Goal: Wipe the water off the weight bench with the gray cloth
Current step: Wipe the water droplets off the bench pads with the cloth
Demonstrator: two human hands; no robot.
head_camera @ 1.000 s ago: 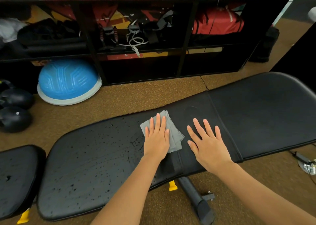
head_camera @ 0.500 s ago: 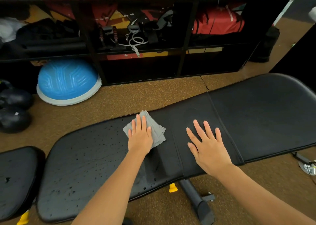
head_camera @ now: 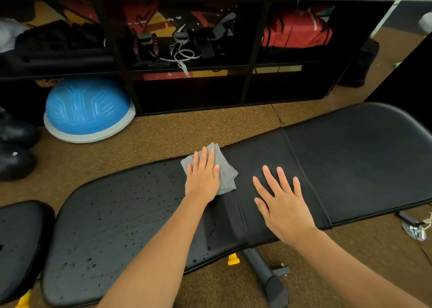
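The black padded weight bench (head_camera: 350, 167) runs across the view from lower left to right. Water droplets speckle its left section (head_camera: 112, 218), while the part right of the seam looks dry. The folded gray cloth (head_camera: 228, 174) lies near the bench's far edge, at the middle. My left hand (head_camera: 203, 176) lies flat on the cloth with its fingers together and pins it to the pad. My right hand (head_camera: 280, 202) rests flat on the bench just right of the cloth, fingers spread, holding nothing.
A separate black seat pad (head_camera: 18, 244) with droplets sits at lower left. A blue balance dome (head_camera: 86, 108) and black boxing gloves (head_camera: 14, 148) lie on the brown floor by the dark shelf unit (head_camera: 187, 85). The bench's leg (head_camera: 268, 277) sticks out underneath.
My left hand slid the cloth left along the bench, then back right and toward the far edge. My right hand stayed planted in place.
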